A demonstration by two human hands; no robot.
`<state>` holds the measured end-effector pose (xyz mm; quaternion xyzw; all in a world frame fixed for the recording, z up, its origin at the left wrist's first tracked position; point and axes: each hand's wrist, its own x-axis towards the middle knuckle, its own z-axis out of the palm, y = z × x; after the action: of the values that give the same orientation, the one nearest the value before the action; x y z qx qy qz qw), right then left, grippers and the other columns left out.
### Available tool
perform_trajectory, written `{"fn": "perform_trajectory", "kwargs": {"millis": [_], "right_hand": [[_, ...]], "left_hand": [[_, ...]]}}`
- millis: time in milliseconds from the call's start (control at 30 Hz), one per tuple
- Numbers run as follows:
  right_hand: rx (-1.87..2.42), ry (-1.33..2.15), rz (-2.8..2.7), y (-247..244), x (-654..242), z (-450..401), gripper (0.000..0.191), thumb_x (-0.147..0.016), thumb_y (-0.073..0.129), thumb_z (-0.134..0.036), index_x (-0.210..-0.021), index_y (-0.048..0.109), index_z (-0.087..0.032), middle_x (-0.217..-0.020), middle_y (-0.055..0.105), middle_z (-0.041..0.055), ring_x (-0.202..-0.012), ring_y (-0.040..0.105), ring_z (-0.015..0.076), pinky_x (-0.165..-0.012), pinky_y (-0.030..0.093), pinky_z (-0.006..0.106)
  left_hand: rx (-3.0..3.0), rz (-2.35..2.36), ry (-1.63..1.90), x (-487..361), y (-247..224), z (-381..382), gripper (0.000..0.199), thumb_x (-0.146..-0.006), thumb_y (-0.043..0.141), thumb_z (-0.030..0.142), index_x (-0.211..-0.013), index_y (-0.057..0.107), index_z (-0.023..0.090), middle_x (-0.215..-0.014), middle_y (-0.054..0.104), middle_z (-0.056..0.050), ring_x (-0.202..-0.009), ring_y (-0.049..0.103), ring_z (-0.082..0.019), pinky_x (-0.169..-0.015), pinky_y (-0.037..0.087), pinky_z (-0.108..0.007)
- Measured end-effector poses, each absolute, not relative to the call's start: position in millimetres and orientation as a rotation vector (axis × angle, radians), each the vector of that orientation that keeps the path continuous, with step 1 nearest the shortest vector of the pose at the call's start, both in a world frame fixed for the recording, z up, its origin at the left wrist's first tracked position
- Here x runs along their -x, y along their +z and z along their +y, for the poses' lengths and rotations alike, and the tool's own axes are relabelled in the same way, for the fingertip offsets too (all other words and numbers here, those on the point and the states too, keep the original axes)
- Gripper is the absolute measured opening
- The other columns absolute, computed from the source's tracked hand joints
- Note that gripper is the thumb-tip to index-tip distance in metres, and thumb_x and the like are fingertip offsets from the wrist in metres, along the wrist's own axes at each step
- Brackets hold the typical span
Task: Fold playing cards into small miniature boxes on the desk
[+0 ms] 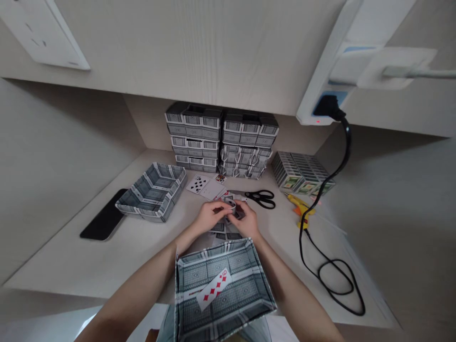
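Observation:
My left hand (212, 215) and my right hand (245, 219) meet over the table, fingers closed on a small curled playing card (231, 205) between them. Several grey-backed cards (224, 232) lie under and in front of the hands. Just beyond them are face-up playing cards (208, 186) and black-handled scissors (262, 197). Between my forearms, close to my body, a box made of grey-backed cards (194, 273) tilts toward me. Inside it lies a cut strip of a diamond card (214, 289).
Another card box (151, 192) stands left, beside a black phone (104, 216). Stacked card boxes (194, 135) fill the back. At right are packed card decks (302, 173), a yellow glue gun (301, 209) and its looped black cable (335, 261), plugged into a power strip (320, 90).

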<state>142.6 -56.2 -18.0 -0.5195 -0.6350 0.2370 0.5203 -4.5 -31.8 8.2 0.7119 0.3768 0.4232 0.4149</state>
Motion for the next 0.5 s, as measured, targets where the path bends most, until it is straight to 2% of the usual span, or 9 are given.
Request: {"fn": "perform_trajectory", "kwargs": {"millis": [133,267,500], "right_hand": [[1.219,0.708,-1.426,-20.3,-141.2,-53.4,0.031,-0.066,0.062,-0.025,-0.097,0.060,-0.019,-0.089,0.066,0.0056,-0.079,0.061,0.0192,-0.073,0.049,0.033],[1.184,0.815,-1.338,-20.3,-144.5,-49.8,0.040,-0.064,0.066,-0.030,-0.101,0.059,-0.018,-0.094,0.064,0.0079,-0.081,0.060,0.0202,-0.071,0.049,0.033],[1.103,0.861,-1.395,-21.0,-146.4,-46.8,0.037,-0.067,0.066,-0.032,-0.102,0.061,-0.021,-0.099,0.062,0.0075,-0.089,0.058,0.0211,-0.076,0.048,0.035]], "left_hand": [[-1.715,0.959,1.155,1.9,4.7,-28.7,0.026,-0.069,0.065,0.031,-0.090,0.064,0.016,-0.082,0.064,-0.004,-0.075,0.059,-0.014,-0.071,0.047,-0.026],[-1.587,0.971,1.183,0.6,-1.1,-23.4,0.045,-0.064,0.069,0.032,-0.104,0.055,0.016,-0.080,0.059,-0.002,-0.070,0.056,-0.012,-0.064,0.045,-0.023],[-1.473,0.944,1.086,-0.7,-3.9,-19.6,0.035,-0.064,0.068,0.033,-0.092,0.056,0.014,-0.081,0.059,-0.002,-0.069,0.055,-0.011,-0.062,0.044,-0.023]]}}
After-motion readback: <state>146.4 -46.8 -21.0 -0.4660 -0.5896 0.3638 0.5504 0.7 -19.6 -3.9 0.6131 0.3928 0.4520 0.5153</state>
